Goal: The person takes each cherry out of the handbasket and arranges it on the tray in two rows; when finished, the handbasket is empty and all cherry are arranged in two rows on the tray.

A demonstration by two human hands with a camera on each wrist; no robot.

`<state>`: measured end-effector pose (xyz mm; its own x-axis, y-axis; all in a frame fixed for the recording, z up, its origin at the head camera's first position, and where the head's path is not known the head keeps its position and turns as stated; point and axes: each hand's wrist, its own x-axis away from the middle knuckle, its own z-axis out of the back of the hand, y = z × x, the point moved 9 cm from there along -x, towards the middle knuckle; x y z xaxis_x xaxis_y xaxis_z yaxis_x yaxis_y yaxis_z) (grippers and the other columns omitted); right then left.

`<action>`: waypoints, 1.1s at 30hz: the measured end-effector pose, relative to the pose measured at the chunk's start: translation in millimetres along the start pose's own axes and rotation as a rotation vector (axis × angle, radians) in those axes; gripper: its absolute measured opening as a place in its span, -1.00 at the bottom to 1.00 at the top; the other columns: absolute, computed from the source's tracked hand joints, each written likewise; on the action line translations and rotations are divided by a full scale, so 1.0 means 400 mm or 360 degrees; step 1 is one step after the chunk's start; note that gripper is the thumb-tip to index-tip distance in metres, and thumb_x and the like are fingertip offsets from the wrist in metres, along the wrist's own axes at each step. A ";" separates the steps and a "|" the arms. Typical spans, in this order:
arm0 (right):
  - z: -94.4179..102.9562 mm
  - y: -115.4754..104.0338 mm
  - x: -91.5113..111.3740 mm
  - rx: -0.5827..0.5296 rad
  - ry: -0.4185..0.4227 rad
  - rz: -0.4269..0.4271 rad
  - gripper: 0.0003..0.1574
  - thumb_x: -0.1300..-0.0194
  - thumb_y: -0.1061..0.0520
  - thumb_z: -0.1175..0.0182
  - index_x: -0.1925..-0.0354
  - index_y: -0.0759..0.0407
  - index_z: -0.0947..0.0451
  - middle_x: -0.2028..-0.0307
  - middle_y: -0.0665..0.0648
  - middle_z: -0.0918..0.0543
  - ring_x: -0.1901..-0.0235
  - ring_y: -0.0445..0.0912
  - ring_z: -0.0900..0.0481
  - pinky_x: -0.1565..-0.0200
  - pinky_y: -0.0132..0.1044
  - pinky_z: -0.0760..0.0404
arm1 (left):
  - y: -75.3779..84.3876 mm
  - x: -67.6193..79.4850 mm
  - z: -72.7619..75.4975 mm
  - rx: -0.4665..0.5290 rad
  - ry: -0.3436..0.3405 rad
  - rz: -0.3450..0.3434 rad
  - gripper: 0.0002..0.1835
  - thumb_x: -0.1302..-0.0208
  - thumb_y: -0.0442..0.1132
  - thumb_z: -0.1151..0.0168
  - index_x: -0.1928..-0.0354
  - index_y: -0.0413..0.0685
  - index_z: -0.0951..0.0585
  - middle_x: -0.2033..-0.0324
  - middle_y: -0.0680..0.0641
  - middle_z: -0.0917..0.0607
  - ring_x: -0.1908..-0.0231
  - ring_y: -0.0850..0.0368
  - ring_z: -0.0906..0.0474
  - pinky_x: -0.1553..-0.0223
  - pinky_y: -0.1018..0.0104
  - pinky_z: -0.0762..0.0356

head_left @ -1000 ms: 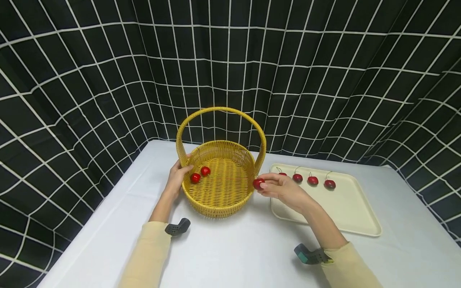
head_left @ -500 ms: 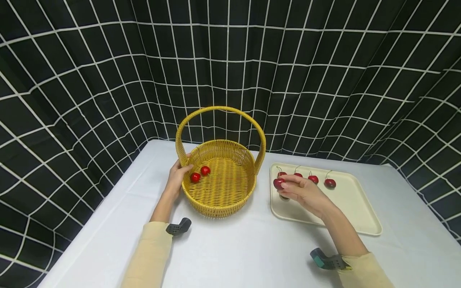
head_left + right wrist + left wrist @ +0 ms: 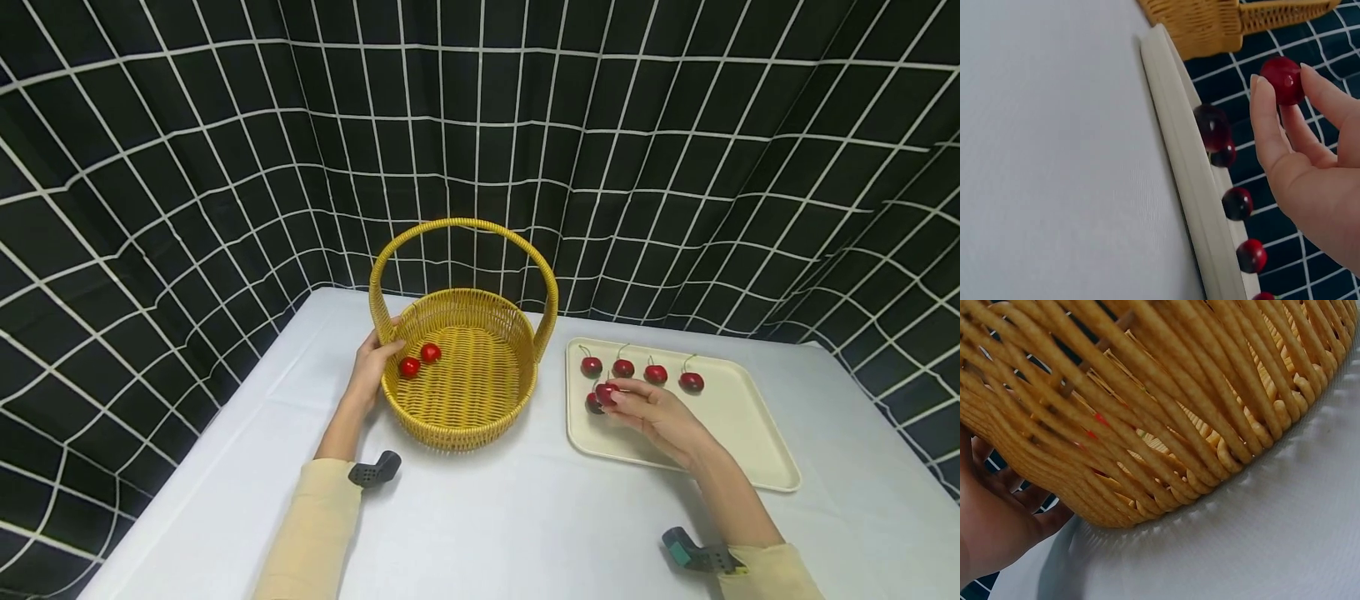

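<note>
My left hand [image 3: 370,362] grips the left side of a yellow wicker basket [image 3: 461,435], thumb at the rim and fingers outside near the foot of the handle. In the left wrist view the woven wall [image 3: 1166,419] hides part of that hand [image 3: 997,519]. Two red cherries [image 3: 408,367] lie inside the basket on the left. My right hand [image 3: 660,417] pinches a dark red cherry [image 3: 1283,80] between thumb and fingertips, above the left part of a cream tray [image 3: 720,442]. Below it another cherry [image 3: 593,403] is partly covered.
Several stemmed cherries [image 3: 656,374] stand in a row along the tray's back side. A white cloth [image 3: 480,525] covers the table. Behind it hangs a black curtain [image 3: 510,150] with a white grid. The basket's tall arched handle [image 3: 465,222] rises above its rim.
My right hand has moved right, from beside the basket's right rim to over the tray, with the cherry still pinched. The left hand and basket stay in place.
</note>
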<state>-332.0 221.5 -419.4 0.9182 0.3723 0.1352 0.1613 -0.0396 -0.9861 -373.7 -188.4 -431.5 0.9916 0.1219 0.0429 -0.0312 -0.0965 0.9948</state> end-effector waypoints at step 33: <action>0.120 0.071 0.006 0.0431 0.0395 -0.0205 -0.35 -0.38 0.22 -0.11 -0.26 0.58 -0.15 0.07 0.24 -0.53 0.25 -0.22 -0.64 0.13 -0.29 -0.60 | -0.001 0.007 -0.005 -0.0041 0.0003 -0.0019 -0.43 -0.36 -0.25 -0.05 -0.39 -0.04 -0.25 -0.35 -0.13 -0.26 -0.34 -0.01 -0.13 -0.34 0.12 -0.01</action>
<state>-342.6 266.0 -451.7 0.9617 0.1209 0.2461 0.2102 0.2513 -0.9448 -371.4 -185.9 -431.6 0.9917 0.1249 0.0315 -0.0229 -0.0695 0.9973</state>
